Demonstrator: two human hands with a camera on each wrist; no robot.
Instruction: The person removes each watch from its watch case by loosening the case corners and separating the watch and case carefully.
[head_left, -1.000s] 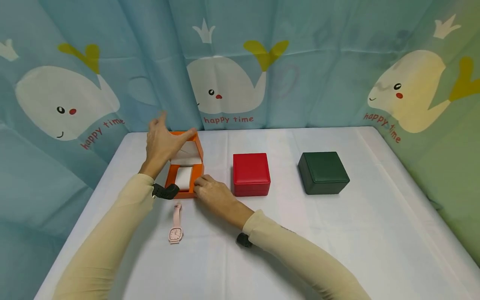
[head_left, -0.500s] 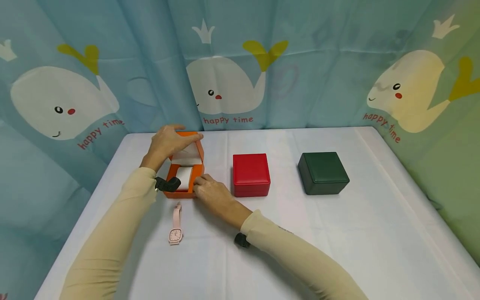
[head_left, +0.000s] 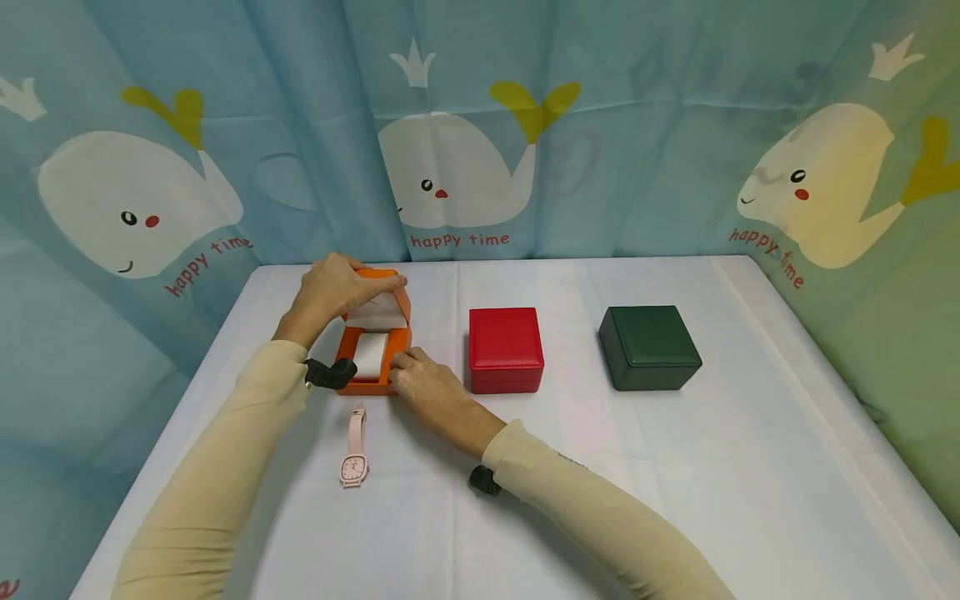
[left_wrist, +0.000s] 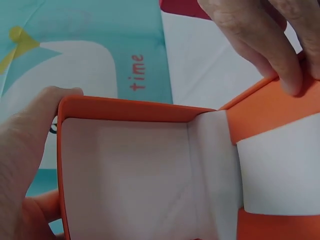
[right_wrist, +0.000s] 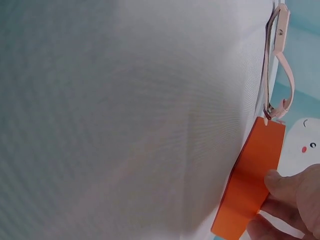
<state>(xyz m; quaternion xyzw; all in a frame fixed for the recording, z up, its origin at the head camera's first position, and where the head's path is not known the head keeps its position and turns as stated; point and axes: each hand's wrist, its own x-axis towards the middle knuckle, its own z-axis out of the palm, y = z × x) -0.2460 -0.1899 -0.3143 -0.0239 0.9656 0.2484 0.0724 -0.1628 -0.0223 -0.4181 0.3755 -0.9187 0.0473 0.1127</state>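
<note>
Because its hinged lid stands raised, the small square orange watch box with the white padded lining (head_left: 372,343) needs two hands: one to govern the lid, one to keep the base from sliding on the white tablecloth (head_left: 570,467). The left hand (head_left: 335,287) sits at the box's twelve o'clock side, fingers curled over the top edge of the lid, thumb behind it, so the lid is gripped and held tilted above the base. The left wrist view confirms this, with the thumb (left_wrist: 30,130) pressed along the lid's orange rim and the pale lining facing the camera. The right hand (head_left: 423,392) is at the box's four o'clock corner, fingertips pinching the orange front wall; from the right wrist the fingers (right_wrist: 295,187) show clamped on that wall, which looks like a bracing hold. Inside, a white cushion (head_left: 369,356) fills the base.

The pink wristwatch with the squarish face and slim strap (head_left: 353,448) lies flat on the cloth at six o'clock from the box, just beside its front edge, untouched and near the right hand's wrist. At three o'clock stand a closed red square box (head_left: 506,348) and, farther along, a closed dark green square box (head_left: 648,346).
</note>
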